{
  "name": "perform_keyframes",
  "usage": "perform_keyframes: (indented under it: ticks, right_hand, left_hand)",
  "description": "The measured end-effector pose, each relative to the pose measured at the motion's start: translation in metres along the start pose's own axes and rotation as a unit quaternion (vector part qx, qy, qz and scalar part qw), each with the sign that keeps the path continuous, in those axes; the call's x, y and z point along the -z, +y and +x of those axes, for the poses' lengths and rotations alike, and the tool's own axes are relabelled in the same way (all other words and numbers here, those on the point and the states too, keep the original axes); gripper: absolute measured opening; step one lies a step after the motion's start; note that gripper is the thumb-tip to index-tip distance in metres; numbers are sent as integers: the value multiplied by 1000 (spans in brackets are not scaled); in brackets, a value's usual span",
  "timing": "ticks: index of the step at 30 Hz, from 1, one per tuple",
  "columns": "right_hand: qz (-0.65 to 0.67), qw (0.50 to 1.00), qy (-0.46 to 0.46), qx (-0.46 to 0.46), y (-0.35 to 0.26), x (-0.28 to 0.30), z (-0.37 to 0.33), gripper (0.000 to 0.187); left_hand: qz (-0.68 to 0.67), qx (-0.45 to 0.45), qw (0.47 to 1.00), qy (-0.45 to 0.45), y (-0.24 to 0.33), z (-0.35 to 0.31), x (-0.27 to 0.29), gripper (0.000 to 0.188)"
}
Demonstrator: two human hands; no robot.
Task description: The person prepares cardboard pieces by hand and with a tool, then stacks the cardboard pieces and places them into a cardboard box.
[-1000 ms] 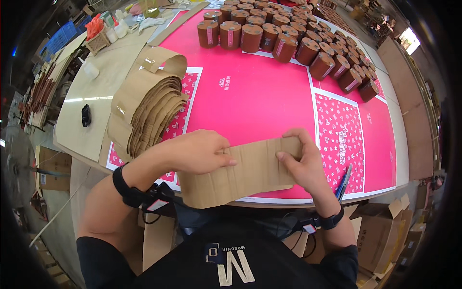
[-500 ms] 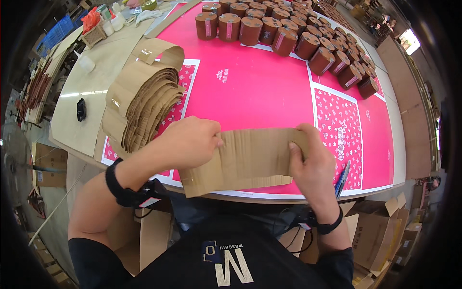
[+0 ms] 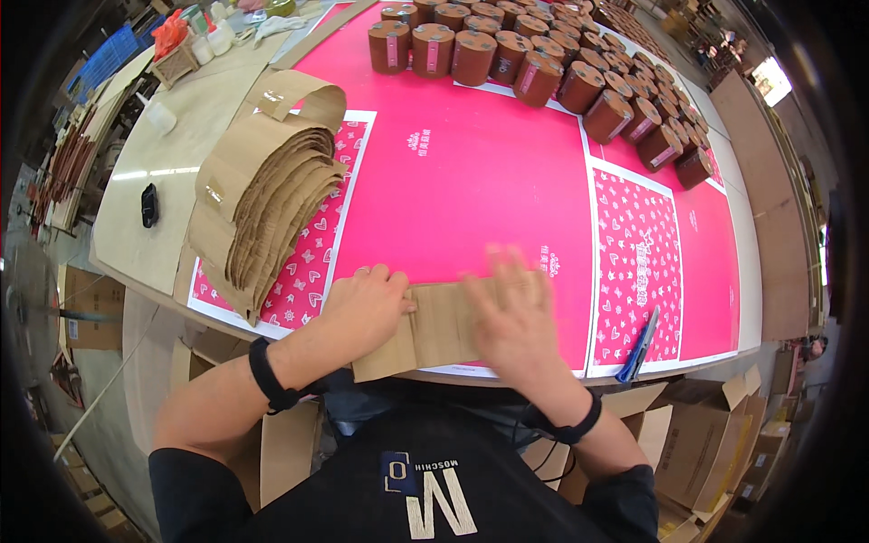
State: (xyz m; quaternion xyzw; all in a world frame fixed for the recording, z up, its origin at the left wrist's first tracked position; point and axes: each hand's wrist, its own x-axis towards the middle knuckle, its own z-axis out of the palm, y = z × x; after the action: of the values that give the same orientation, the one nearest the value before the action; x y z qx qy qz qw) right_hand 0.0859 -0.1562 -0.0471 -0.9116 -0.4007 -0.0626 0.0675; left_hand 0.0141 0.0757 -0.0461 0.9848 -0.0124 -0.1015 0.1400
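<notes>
head view — left hand pinching the cardboard strip, right hand spread over it — uneven pressing could skew it off the desk.

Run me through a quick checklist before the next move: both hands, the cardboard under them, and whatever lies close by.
1. Left hand on the cardboard piece: ok, at its left part.
2. Right hand touching the piece: cannot tell; it is blurred, fingers spread over the right part.
3. Piece well inside the table edge: not ok, its near left corner reaches the edge.
4. Blue tool clear of the right hand: ok, it lies apart, to the right.
5. Cardboard stack clear of the left hand: ok, a gap shows.
6. Brown cylinders clear of both hands: ok, at the far side.
</notes>
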Motion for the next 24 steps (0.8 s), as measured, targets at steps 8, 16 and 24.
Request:
perform_keyframes:
  ticks: [8,16,24]
  right_hand:
    - [82,990,-67,96,-17,-22,8,68]
    - [73,989,-94,86,-18,-21,9,66]
    - [90,987,-78,109,-4,-4,10,69]
  left_hand:
    - [-132,57,989,-13,-17,-5,28,49]
    - [-84,44,995,-24,-44,-14,16,65]
    - [2,-44,999,-26,-12,-11,20,79]
